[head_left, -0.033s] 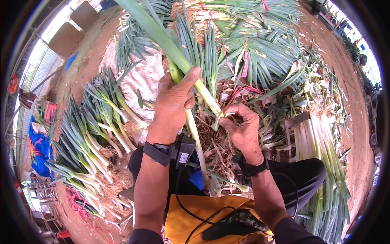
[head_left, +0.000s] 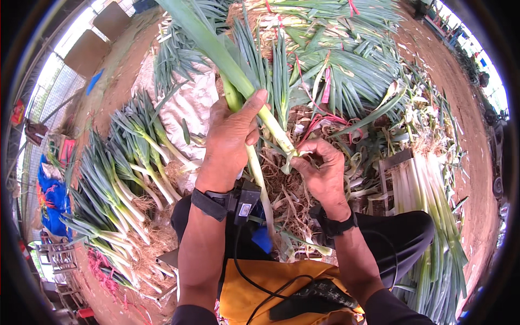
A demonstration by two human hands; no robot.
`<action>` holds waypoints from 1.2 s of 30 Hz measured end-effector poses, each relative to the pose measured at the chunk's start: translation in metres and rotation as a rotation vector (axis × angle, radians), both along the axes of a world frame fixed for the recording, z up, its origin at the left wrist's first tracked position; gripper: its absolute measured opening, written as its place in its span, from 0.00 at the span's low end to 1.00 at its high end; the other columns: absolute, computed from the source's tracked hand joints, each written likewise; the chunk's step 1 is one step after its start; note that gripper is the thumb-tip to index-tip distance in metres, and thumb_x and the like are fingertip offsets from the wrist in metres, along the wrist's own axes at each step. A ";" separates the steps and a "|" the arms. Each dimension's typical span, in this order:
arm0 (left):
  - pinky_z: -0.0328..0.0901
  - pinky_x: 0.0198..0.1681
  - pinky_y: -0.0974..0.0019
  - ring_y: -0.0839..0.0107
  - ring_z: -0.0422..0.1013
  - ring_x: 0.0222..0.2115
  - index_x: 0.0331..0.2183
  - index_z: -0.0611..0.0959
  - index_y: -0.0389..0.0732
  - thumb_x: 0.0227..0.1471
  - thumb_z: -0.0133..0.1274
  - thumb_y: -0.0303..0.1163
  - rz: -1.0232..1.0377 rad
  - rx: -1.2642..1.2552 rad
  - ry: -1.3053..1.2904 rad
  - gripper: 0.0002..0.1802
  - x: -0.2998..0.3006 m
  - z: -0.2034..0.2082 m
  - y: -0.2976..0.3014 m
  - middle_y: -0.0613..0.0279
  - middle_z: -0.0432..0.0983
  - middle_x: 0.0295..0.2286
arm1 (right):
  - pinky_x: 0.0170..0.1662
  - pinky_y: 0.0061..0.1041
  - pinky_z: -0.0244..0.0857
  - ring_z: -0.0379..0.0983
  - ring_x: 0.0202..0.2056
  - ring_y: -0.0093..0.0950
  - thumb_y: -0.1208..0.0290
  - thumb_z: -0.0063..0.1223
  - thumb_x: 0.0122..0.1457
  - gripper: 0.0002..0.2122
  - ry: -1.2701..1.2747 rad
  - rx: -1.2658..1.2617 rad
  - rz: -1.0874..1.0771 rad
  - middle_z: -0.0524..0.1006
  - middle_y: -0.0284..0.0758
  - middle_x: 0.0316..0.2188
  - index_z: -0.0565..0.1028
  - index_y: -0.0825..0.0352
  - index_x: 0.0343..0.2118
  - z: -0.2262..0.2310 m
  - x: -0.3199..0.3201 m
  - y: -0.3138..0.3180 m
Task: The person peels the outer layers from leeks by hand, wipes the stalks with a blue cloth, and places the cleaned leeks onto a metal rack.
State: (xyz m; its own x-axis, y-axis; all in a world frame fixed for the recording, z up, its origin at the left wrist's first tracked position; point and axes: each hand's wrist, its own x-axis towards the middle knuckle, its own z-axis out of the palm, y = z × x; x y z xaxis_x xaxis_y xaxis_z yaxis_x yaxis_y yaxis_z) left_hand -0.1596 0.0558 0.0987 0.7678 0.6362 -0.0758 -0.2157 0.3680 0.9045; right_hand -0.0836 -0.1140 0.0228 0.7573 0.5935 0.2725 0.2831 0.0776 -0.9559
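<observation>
My left hand (head_left: 228, 134) is closed around a thick leek (head_left: 219, 54), which slants from the upper left down toward my right hand. A second pale stalk (head_left: 259, 176) emerges below the left hand and runs down to my lap; its upper part is partly hidden. My right hand (head_left: 325, 169) pinches a loose strip of pale outer layer at the leek's white lower end. Beneath both hands is a heap of dry roots and peeled scraps (head_left: 287, 208).
Untrimmed leeks with roots (head_left: 122, 189) lie on the left. Cleaned leeks (head_left: 420, 187) rest on a low stand at right. Tied green bundles (head_left: 346, 76) fill the far side, with red ties (head_left: 319, 122) nearby. A pale sheet (head_left: 184, 103) covers ground at far left.
</observation>
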 end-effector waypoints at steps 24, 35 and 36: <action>0.51 0.12 0.78 0.85 0.59 0.12 0.30 0.79 0.40 0.49 0.63 0.33 0.246 0.084 0.122 0.10 0.013 -0.006 -0.016 0.69 0.72 0.20 | 0.36 0.32 0.70 0.74 0.32 0.41 0.88 0.50 0.40 0.19 -0.485 -0.069 -0.160 0.73 0.40 0.31 0.74 0.66 0.38 0.014 -0.026 0.014; 0.51 0.11 0.76 0.83 0.59 0.12 0.29 0.78 0.40 0.48 0.64 0.33 0.284 0.072 0.160 0.11 0.018 -0.004 -0.017 0.70 0.72 0.20 | 0.33 0.33 0.68 0.72 0.30 0.40 0.90 0.49 0.40 0.19 -0.585 -0.045 -0.144 0.72 0.39 0.28 0.73 0.67 0.38 0.002 -0.017 0.015; 0.51 0.11 0.75 0.83 0.59 0.12 0.29 0.78 0.40 0.49 0.64 0.33 0.296 0.064 0.172 0.11 0.019 -0.005 -0.017 0.70 0.71 0.20 | 0.33 0.33 0.67 0.71 0.29 0.40 0.90 0.49 0.40 0.19 -0.464 -0.053 -0.207 0.72 0.39 0.28 0.74 0.67 0.37 0.014 -0.022 0.017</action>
State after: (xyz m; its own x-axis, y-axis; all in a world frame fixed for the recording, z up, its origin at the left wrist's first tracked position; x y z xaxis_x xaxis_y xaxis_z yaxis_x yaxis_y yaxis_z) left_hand -0.1409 0.0384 0.0941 0.5285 0.8371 -0.1412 -0.1467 0.2538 0.9561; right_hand -0.1055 -0.0971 0.0368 0.6665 0.4659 0.5820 0.6834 -0.0698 -0.7267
